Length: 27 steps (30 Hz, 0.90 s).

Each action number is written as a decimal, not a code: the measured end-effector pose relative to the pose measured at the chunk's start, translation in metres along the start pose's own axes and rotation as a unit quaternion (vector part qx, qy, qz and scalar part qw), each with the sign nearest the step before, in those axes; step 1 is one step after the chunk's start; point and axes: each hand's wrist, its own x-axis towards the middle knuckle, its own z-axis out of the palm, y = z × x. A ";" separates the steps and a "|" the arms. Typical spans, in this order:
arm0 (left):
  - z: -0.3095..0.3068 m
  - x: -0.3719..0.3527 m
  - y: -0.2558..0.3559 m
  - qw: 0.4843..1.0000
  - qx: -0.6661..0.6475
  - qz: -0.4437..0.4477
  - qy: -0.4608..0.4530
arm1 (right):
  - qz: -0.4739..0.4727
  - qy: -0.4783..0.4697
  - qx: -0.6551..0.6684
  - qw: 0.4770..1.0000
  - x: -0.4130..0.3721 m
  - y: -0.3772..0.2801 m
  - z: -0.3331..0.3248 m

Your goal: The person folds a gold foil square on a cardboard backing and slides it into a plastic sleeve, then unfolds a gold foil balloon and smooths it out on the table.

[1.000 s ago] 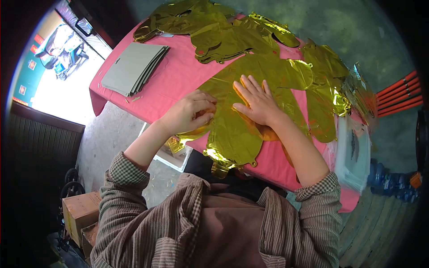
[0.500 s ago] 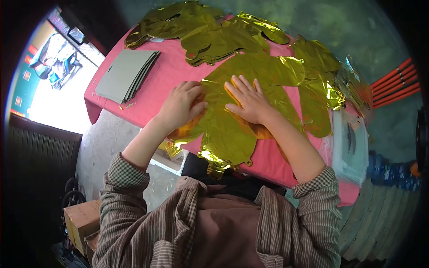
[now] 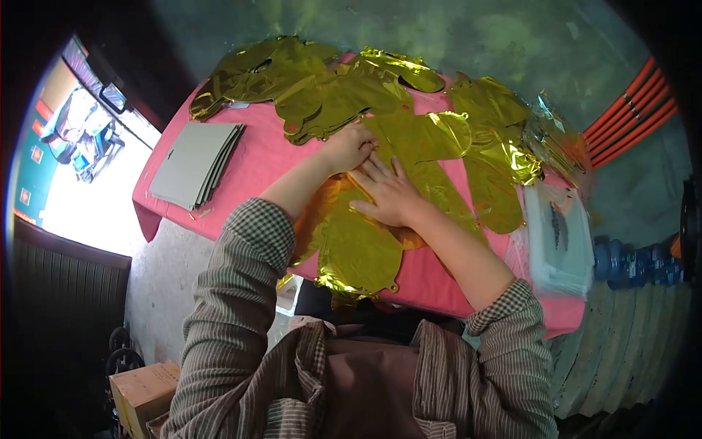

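Note:
A flat gold foil balloon (image 3: 360,252) lies spread over the near side of the pink-covered table, one end hanging at the front edge. My right hand (image 3: 387,194) rests on it palm down, fingers stretched out. Just beyond those fingertips is my left hand (image 3: 349,148), its fingers curled and pressed down against the foil. Whatever the left fingers pinch is hidden beneath them. More flat gold foil balloons (image 3: 322,99) are piled along the far side, and others (image 3: 493,172) lie to the right.
Grey sheets (image 3: 194,164) are stacked on the left of the pink tablecloth (image 3: 256,172). Clear plastic bags (image 3: 559,241) lie at the right end. Beyond are orange tubes (image 3: 625,117) and blue bottles (image 3: 632,263). A cardboard box (image 3: 146,395) sits at lower left.
My left hand has moved right and away from me, up to the right hand's fingertips, and its fingers have curled. The right hand stays flat on the foil. The view has shifted slightly.

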 end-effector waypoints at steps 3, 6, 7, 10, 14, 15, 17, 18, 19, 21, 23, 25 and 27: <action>0.008 -0.003 -0.013 0.997 0.013 0.049 0.051 | 0.005 -0.003 0.002 1.000 -0.001 -0.001 -0.001; 0.010 -0.003 -0.020 0.998 -0.036 0.040 0.026 | 0.006 0.003 0.002 1.000 0.000 0.000 0.001; 0.011 -0.002 -0.020 0.998 -0.038 0.044 0.023 | 0.002 0.013 -0.002 1.000 -0.001 0.000 0.002; 0.015 0.000 -0.021 0.999 -0.024 0.029 0.038 | 0.009 0.018 0.012 1.000 0.000 0.000 0.004; 0.018 0.001 -0.027 0.999 -0.028 0.014 0.040 | 0.009 0.064 0.045 0.997 -0.006 0.000 0.003; 0.018 0.002 -0.028 0.999 -0.014 0.020 0.046 | -0.014 0.144 0.034 0.989 -0.008 -0.001 0.003; 0.018 0.002 -0.024 0.999 -0.027 -0.003 0.035 | -0.035 0.223 0.021 0.974 -0.011 -0.003 0.000; 0.016 0.001 -0.020 0.998 -0.039 -0.029 0.025 | -0.029 0.186 0.004 0.982 -0.013 -0.003 -0.003; 0.014 -0.001 -0.016 0.999 -0.038 -0.027 0.025 | -0.022 0.148 -0.012 0.989 -0.014 -0.005 -0.005; 0.009 -0.003 -0.006 0.997 0.077 0.015 0.011 | -0.036 0.175 -0.042 0.983 -0.015 -0.007 -0.005; 0.007 -0.006 0.001 0.993 0.113 0.035 0.014 | -0.047 0.202 -0.073 0.976 -0.017 -0.008 -0.007; 0.006 -0.006 0.004 0.988 0.146 0.054 0.014 | -0.063 0.210 -0.044 0.975 -0.020 -0.008 -0.008; 0.007 -0.009 0.004 0.974 0.202 0.095 0.023 | -0.030 0.185 0.018 0.982 -0.028 -0.006 -0.019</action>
